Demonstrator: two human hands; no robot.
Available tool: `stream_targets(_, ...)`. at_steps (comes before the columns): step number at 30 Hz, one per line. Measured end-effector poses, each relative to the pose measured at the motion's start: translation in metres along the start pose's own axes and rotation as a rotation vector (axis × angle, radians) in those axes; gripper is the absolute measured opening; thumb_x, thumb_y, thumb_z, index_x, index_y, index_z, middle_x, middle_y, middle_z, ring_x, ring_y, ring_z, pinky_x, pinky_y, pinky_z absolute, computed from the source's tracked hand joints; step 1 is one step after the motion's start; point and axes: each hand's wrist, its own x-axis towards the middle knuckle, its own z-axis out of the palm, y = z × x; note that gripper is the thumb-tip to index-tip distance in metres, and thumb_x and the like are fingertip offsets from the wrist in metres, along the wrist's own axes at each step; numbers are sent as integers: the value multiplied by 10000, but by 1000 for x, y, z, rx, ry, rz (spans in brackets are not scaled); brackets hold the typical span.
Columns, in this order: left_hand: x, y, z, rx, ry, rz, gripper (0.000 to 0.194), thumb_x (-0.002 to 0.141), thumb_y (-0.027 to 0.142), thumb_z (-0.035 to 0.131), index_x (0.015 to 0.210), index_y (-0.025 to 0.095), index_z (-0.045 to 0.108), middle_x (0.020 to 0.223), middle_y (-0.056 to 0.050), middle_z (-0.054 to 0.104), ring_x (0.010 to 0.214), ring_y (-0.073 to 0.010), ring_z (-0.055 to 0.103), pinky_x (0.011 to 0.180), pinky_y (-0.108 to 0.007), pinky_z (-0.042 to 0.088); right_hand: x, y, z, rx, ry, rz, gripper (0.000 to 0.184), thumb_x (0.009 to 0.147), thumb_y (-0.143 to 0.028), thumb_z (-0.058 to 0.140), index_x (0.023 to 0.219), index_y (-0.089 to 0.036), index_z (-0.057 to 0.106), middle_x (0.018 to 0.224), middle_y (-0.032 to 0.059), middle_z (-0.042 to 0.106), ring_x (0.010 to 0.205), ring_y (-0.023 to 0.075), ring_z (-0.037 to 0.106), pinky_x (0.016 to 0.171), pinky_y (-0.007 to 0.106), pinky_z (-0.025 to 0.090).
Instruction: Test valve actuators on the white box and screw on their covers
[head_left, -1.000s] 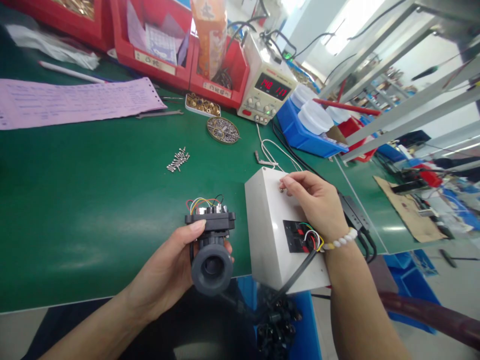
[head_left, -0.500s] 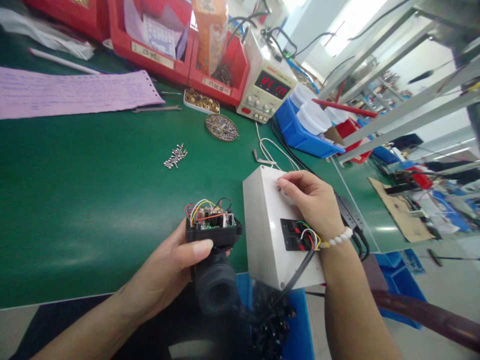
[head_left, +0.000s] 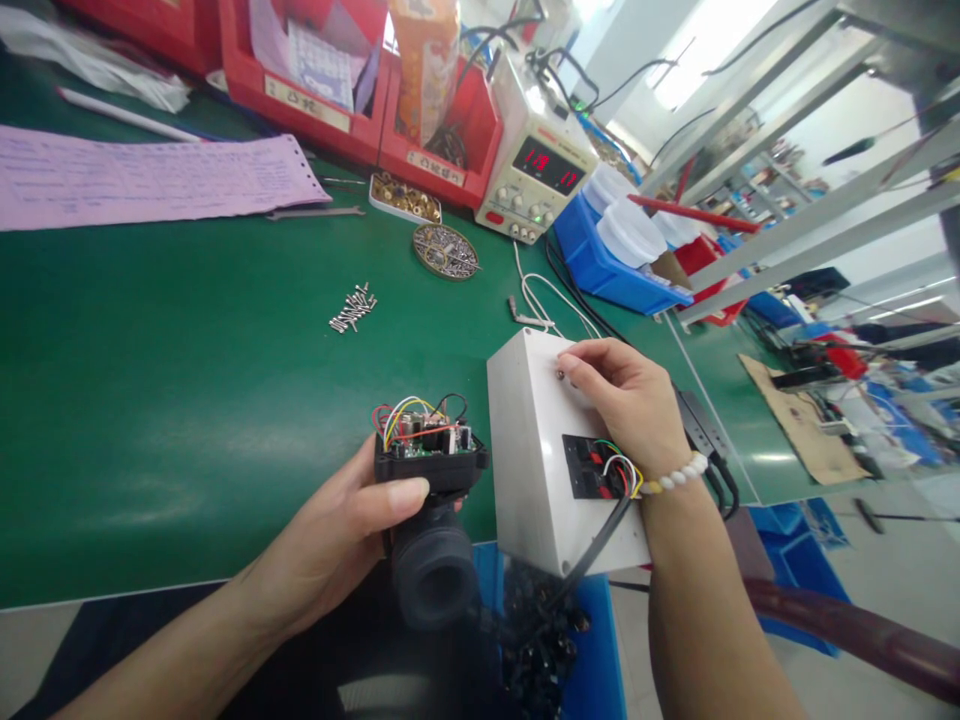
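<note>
Since a second ago the black device (head_left: 431, 473), wrapped in the left hand (head_left: 337, 535)'s curled fingers, has tipped, opening its circuit board (head_left: 429, 442) to view above the thumb; the right hand (head_left: 626, 400)'s bunched fingertips remain at the white box (head_left: 529, 460)'s knob (head_left: 560, 375), grip unclear.

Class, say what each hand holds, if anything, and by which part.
Left hand: the black device, by its housing, thumb on the near side. Right hand: fingertips at a small metal part on the white box; whether gripped cannot be told.
</note>
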Motion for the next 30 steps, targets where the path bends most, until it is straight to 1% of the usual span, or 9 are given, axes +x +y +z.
stream_targets(5,-1,0,0,-6,-20,8,519,757,451,806,1185,206,645,1005,-53,739,940,-212,642,780,-269,499,0,-1,0,12,5,5,212,774,-395,720,816,-188,718,761,11,683,684,151,567,672,296,429)
stream_targets(8,-2,0,1,-22,-17,10,472,772,437,805,1156,201,665,1004,-52,748,943,-209,653,798,-266,508,0,-1,0,13,7,6,212,771,-395,721,819,-188,717,767,12,684,687,150,566,669,292,431)
stream_targets(13,0,-1,1,-55,-2,11,450,821,532,759,1138,218,698,997,-57,759,947,-219,676,805,-279,541,0,-1,0,-4,11,8,222,772,-404,722,817,-186,721,760,13,680,675,149,555,654,288,424)
stream_targets(16,2,0,2,-106,33,-3,463,789,572,781,1099,231,737,951,-61,774,895,-215,695,766,-267,561,0,0,-1,1,8,13,225,769,-404,727,817,-184,719,755,12,678,668,147,552,648,286,421)
stream_targets(23,2,0,5,-161,80,-10,456,751,568,818,1063,239,776,906,-67,790,843,-200,710,765,-256,583,0,-1,0,20,6,7,228,769,-407,729,809,-182,716,758,14,680,680,151,566,664,289,437)
stream_targets(30,2,1,6,-167,86,-21,476,694,569,858,1024,233,790,881,-70,791,831,-203,707,752,-258,586,0,-2,0,7,12,10,226,776,-408,722,821,-187,715,769,16,688,695,157,582,683,298,450)
